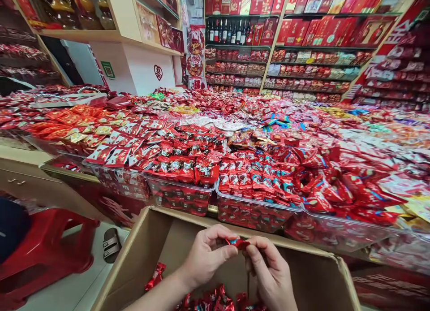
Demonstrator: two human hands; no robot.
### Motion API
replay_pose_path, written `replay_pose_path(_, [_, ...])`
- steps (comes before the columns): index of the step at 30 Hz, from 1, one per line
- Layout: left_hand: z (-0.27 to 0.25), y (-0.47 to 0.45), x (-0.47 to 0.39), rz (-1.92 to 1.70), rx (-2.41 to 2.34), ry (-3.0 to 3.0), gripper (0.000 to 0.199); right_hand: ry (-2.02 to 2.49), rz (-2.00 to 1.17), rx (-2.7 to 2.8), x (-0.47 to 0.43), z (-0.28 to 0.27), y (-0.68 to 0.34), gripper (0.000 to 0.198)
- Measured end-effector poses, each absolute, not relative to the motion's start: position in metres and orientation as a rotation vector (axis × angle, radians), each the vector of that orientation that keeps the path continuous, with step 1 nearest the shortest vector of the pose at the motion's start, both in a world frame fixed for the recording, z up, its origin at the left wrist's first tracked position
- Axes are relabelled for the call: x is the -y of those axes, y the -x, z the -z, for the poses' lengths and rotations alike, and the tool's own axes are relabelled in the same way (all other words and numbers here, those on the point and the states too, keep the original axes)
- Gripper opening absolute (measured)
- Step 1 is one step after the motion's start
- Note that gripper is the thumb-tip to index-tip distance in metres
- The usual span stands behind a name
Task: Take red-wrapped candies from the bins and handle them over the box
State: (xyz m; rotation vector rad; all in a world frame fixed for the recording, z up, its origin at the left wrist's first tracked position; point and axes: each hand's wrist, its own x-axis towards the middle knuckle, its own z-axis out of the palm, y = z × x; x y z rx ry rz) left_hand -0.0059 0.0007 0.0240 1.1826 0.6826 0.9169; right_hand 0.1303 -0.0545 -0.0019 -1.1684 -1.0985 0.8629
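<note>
My left hand and my right hand meet over an open cardboard box, and both pinch a small red-wrapped candy between the fingertips. More red-wrapped candies lie at the bottom of the box, under my wrists. Just beyond the box stand clear plastic bins heaped with red candy packets.
A wide display of red candies in bins spreads across the counter ahead. Shelves with red gift boxes and bottles line the back wall. A red plastic stool stands at the lower left on the pale floor, beside a wooden counter.
</note>
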Motion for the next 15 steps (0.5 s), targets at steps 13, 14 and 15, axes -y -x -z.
replay_pose_path(13, [-0.024, 0.003, 0.009, -0.993, -0.521, -1.323, 0.028, 1.057, -1.041, 0.690, 0.057, -0.012, -0.124, 0.018])
replay_pose_path(14, [-0.023, 0.003, 0.009, -0.953, -0.542, -1.252, 0.024, 1.068, -1.025, 0.697, 0.056, -0.010, -0.125, 0.017])
replay_pose_path(15, [-0.023, 0.003, 0.008, -0.920, -0.576, -1.192, 0.021, 1.064, -1.013, 0.738, 0.056, -0.008, -0.127, 0.016])
